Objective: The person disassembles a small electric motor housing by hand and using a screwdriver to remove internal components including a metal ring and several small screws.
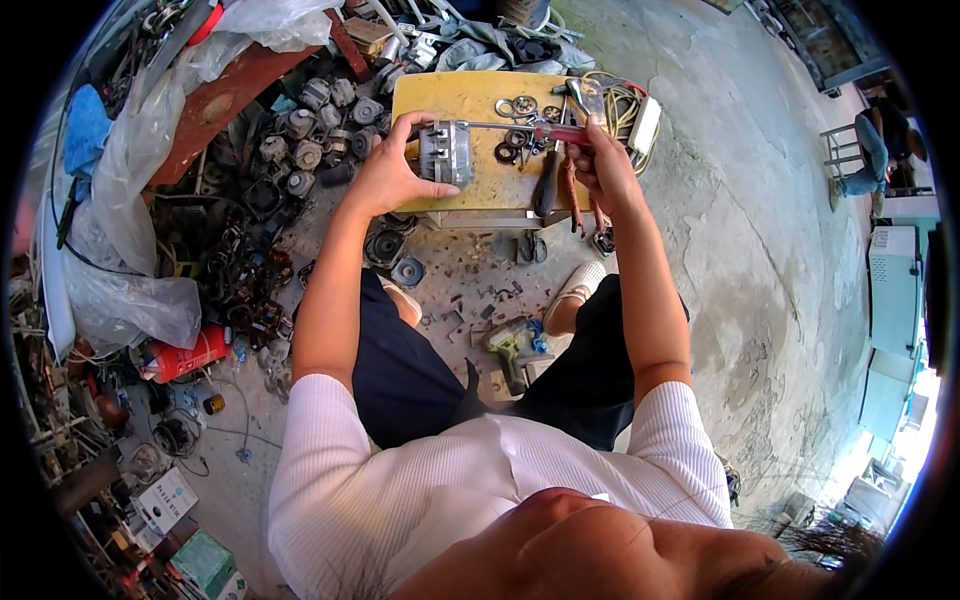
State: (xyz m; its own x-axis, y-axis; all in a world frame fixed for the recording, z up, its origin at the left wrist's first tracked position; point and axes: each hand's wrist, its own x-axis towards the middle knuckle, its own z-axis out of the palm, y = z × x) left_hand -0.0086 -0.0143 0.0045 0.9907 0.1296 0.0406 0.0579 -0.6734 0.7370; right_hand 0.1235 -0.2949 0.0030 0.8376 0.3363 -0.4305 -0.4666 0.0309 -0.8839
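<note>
Nearest the lens, a white ribbed shirt (480, 470) across the bottom of the frame, dark trousers (400, 370) below the forearms, and a cordless drill (510, 345) on the concrete floor (740, 220) between the feet. Higher up, centre frame, left hand (385, 180) wrapped around a small grey motor (445, 152), thumb on the lower side and fingers curled over the top, apparently pinning it steady at the near edge of the yellow table (450, 100). Right hand (600, 160) clenched on the red handle of a screwdriver (530, 129), shaft lying level and pointing left, tip touching the motor's end face. Motor thus directly between both hands, inside the left grip and well apart from the right fist, joined only by the shaft. Washers and rings (518, 108) spread on the tabletop just behind the shaft, likely kept close for easy reach; pliers (548, 185) hanging over the table's front edge. Pile of similar motors (310, 130) on the ground at upper left, beside clear plastic sheeting (140, 160). Seated person (870, 150) far at the right edge.
</note>
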